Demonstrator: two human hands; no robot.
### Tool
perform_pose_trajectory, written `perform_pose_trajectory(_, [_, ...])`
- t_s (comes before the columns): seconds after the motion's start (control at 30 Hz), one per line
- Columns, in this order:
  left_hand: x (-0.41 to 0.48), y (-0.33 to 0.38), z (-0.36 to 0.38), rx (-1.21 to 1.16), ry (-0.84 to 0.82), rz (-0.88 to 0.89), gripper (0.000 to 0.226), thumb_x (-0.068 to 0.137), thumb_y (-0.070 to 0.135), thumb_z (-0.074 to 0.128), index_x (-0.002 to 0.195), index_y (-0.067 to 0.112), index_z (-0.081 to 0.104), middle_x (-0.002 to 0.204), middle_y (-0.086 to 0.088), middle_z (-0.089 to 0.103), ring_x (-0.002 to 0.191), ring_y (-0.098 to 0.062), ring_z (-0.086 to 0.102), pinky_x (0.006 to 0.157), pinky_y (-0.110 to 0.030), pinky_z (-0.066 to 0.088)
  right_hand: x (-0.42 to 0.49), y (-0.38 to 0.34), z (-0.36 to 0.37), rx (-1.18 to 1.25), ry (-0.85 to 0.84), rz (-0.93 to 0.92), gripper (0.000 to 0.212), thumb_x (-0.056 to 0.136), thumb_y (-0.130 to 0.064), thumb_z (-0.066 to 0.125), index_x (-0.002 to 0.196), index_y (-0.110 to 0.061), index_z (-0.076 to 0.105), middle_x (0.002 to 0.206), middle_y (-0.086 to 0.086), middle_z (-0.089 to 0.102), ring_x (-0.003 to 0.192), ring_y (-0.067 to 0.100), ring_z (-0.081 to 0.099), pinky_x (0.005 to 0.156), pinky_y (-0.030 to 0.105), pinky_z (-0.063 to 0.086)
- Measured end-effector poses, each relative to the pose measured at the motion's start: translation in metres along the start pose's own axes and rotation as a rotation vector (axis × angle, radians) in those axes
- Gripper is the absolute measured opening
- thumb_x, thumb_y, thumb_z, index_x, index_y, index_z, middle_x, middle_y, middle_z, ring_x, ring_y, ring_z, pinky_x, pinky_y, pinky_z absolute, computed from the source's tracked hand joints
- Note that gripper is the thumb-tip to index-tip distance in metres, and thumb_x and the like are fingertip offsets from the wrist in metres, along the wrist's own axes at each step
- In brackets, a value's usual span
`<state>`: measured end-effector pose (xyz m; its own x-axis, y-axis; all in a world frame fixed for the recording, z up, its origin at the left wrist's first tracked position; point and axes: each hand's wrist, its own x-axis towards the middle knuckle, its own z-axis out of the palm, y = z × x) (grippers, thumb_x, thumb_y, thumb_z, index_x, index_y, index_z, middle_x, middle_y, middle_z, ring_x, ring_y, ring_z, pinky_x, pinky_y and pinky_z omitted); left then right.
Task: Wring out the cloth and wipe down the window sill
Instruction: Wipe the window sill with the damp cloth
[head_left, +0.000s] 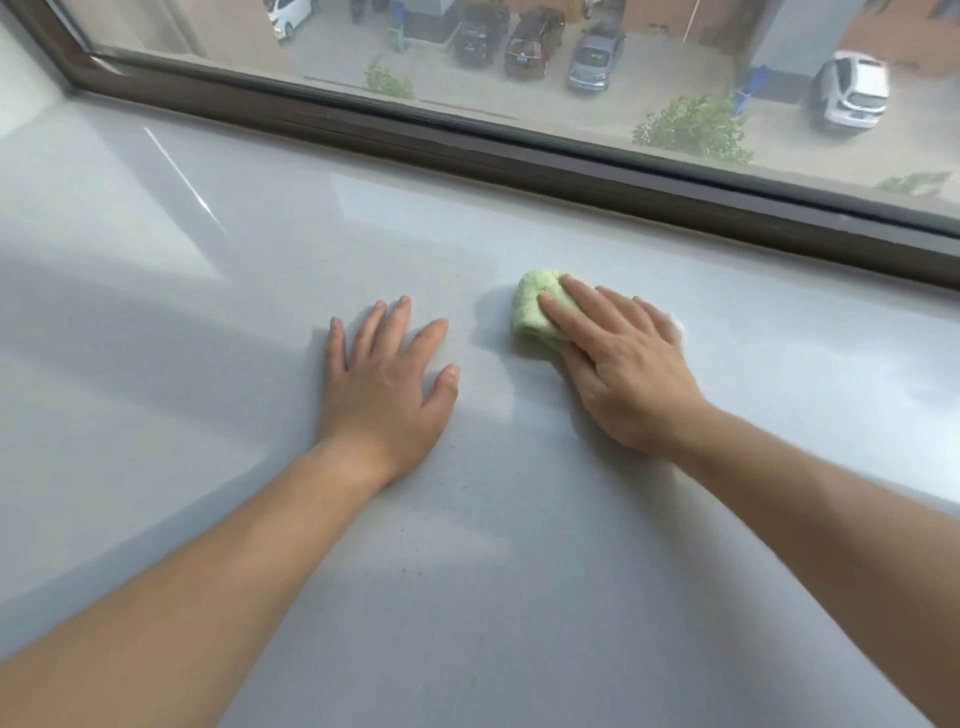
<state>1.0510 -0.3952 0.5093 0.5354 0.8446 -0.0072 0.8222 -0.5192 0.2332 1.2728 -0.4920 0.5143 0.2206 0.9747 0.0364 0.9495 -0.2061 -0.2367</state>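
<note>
Right hand is pressing flat, fingers straight, on the bunched green cloth mid-sill near the window frame, left hand is bracing open-palmed beside it; I'd be keeping even pressure, overlapping strokes toward the frame.

My right hand covers most of the green cloth; only its end toward the upper left shows. Past my little finger a pale smear is too blurred to name. My left forearm leaves the frame at the lower left, my right forearm at the right edge. The window sill runs off left, right and bottom. The parked cars along the top edge are clipped, their plates too small to read.
</note>
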Motion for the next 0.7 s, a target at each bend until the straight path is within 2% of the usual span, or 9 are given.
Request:
perform_pose_trajectory(0.1, [-0.008,0.004,-0.006,-0.045,-0.034,-0.028,0.051,0.096,0.048,0.033,0.145,0.035,0.033,0.162,-0.001,0.015,0.149,-0.018,0.005,0.119,-0.048,-0.007,0.026,0.037,-0.01,0.03,0.016,0.253,0.049,0.1,-0.043,0.033,0.149,-0.044,0.026,0.162,-0.012,0.018,0.146,0.024,0.02,0.118,0.042,0.009])
perform_pose_trajectory(0.17, [-0.024,0.006,-0.01,-0.08,-0.014,0.013,0.054,0.094,0.049,0.029,0.145,0.033,0.036,0.161,-0.003,0.02,0.149,-0.02,0.008,0.119,-0.046,-0.006,0.03,0.034,-0.011,0.05,0.054,0.374,0.05,0.099,-0.038,0.033,0.149,-0.041,0.025,0.163,-0.009,0.016,0.146,0.025,0.018,0.118,0.044,0.007])
perform_pose_trajectory(0.23, [-0.046,0.007,-0.01,-0.083,-0.006,0.057,0.061,0.088,0.054,0.025,0.143,0.033,0.039,0.16,-0.004,0.023,0.148,-0.02,0.01,0.119,-0.046,-0.006,0.011,0.011,-0.005,0.026,0.051,0.349,0.053,0.098,-0.037,0.033,0.149,-0.041,0.022,0.163,-0.008,0.014,0.147,0.026,0.016,0.119,0.045,0.007])
perform_pose_trajectory(0.3, [-0.068,0.007,-0.006,-0.064,-0.02,0.079,0.064,0.087,0.056,0.022,0.144,0.033,0.039,0.161,-0.004,0.021,0.149,-0.02,0.009,0.119,-0.047,-0.006,-0.028,-0.015,0.001,0.019,0.028,0.206,0.052,0.099,-0.042,0.032,0.15,-0.042,0.021,0.163,-0.01,0.014,0.148,0.024,0.014,0.119,0.043,0.006])
perform_pose_trajectory(0.4, [-0.088,0.007,0.002,-0.024,-0.038,0.083,0.064,0.089,0.054,0.021,0.15,0.035,0.028,0.164,-0.001,0.009,0.15,-0.016,-0.002,0.119,-0.049,-0.006,-0.066,-0.022,0.0,0.053,-0.024,0.011,0.048,0.101,-0.044,0.034,0.149,-0.044,0.028,0.161,-0.015,0.02,0.147,0.02,0.017,0.119,0.039,0.006])
perform_pose_trajectory(0.43, [-0.089,0.007,0.004,-0.007,-0.031,0.084,0.064,0.09,0.053,0.021,0.151,0.035,0.025,0.164,-0.001,0.006,0.15,-0.016,-0.004,0.119,-0.049,-0.006,-0.064,-0.014,-0.002,0.063,-0.019,0.005,0.048,0.1,-0.043,0.036,0.148,-0.045,0.031,0.16,-0.016,0.022,0.147,0.02,0.02,0.118,0.039,0.007])
perform_pose_trajectory(0.5, [-0.089,0.008,0.005,0.009,-0.022,0.078,0.064,0.091,0.053,0.021,0.152,0.035,0.022,0.164,0.0,0.005,0.15,-0.016,-0.005,0.119,-0.048,-0.006,-0.048,0.006,-0.005,0.063,0.001,0.129,0.05,0.099,-0.041,0.039,0.148,-0.044,0.031,0.161,-0.014,0.022,0.147,0.021,0.02,0.118,0.04,0.008])
perform_pose_trajectory(0.6, [-0.089,0.009,0.006,0.019,-0.032,0.076,0.064,0.09,0.053,0.02,0.152,0.036,0.021,0.164,0.0,0.003,0.15,-0.015,-0.006,0.119,-0.047,-0.008,-0.036,0.008,-0.007,0.078,0.016,0.362,0.056,0.1,-0.035,0.036,0.153,-0.04,0.017,0.163,-0.011,0.012,0.149,0.022,0.012,0.12,0.041,0.004])
perform_pose_trajectory(0.7, [-0.089,0.009,0.006,0.013,-0.033,0.081,0.065,0.089,0.053,0.02,0.152,0.035,0.022,0.164,0.0,0.004,0.15,-0.016,-0.005,0.119,-0.047,-0.009,-0.075,-0.031,0.002,0.044,0.003,0.275,0.06,0.098,-0.034,0.039,0.154,-0.036,0.015,0.164,-0.009,0.011,0.149,0.025,0.013,0.119,0.044,0.007])
